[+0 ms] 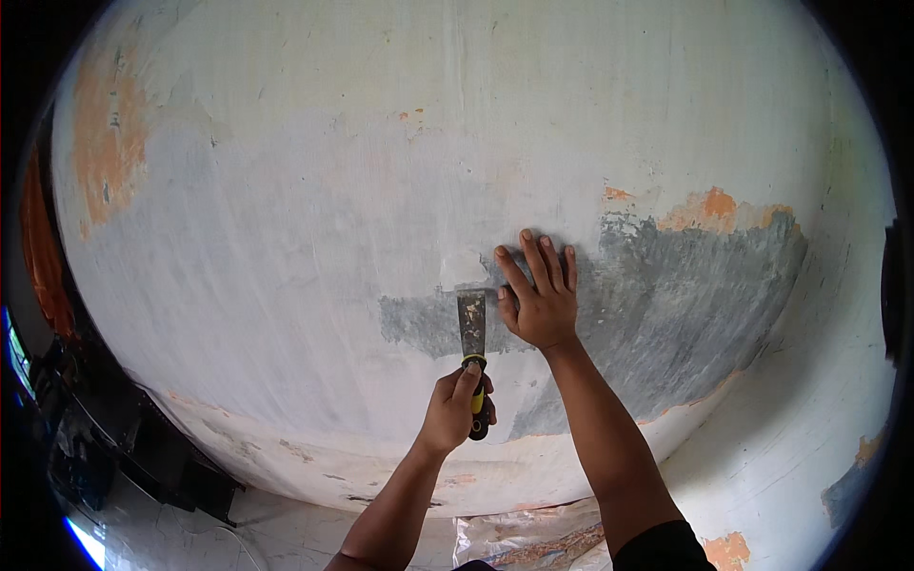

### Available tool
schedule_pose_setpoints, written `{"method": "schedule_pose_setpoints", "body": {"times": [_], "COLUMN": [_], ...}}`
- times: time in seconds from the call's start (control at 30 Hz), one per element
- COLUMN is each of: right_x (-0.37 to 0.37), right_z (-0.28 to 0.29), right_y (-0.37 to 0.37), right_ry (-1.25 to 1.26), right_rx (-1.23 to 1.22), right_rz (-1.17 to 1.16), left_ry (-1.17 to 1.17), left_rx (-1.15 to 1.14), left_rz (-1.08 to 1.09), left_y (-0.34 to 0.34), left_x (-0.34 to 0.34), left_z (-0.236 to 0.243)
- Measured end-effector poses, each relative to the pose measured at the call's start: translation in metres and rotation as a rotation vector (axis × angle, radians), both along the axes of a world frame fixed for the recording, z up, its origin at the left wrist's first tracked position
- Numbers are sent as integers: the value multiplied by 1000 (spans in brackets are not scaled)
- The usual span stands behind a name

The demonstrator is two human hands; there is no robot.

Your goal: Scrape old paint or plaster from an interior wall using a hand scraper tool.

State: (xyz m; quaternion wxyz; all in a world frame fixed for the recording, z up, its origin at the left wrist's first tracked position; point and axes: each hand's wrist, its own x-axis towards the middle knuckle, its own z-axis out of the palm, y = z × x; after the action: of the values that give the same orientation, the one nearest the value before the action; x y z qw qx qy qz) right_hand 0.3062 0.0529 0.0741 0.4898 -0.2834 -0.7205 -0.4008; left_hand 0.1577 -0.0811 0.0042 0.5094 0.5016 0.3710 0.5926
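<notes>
My left hand (455, 409) is closed round the black and yellow handle of a putty knife (472, 324). Its metal blade points up, speckled with pale residue, and the tip meets the wall (314, 238) at the lower edge of a whitish patch (464, 270). Fingers spread, my right hand (541, 300) lies flat on the wall just right of the blade. Around both hands the pale coating gives way to bare grey areas: a small grey strip (416, 324) left of the blade and a broad grey area (685, 305) to the right.
Orange patches show at the upper left (109, 133) and above the grey area (719, 209). Dark furniture (157, 447) and an orange cloth (43, 247) stand at the left. Plastic sheeting (524, 540) lies on the floor below. Another wall (800, 428) meets this one at the right.
</notes>
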Motion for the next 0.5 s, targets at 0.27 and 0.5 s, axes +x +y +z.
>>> {"method": "schedule_pose_setpoints", "body": {"times": [0.27,0.5], "right_x": [-1,-1], "right_z": [-3,-2], "right_y": [2,-1], "right_ry": [21,16], "right_rx": [-9,-10], "right_rz": [-33,-29], "left_ry": [-15,-8], "left_rx": [0,28], "left_rz": [11,20], "left_y": [0,0], "left_x": [0,2], "left_z": [-5,3]}}
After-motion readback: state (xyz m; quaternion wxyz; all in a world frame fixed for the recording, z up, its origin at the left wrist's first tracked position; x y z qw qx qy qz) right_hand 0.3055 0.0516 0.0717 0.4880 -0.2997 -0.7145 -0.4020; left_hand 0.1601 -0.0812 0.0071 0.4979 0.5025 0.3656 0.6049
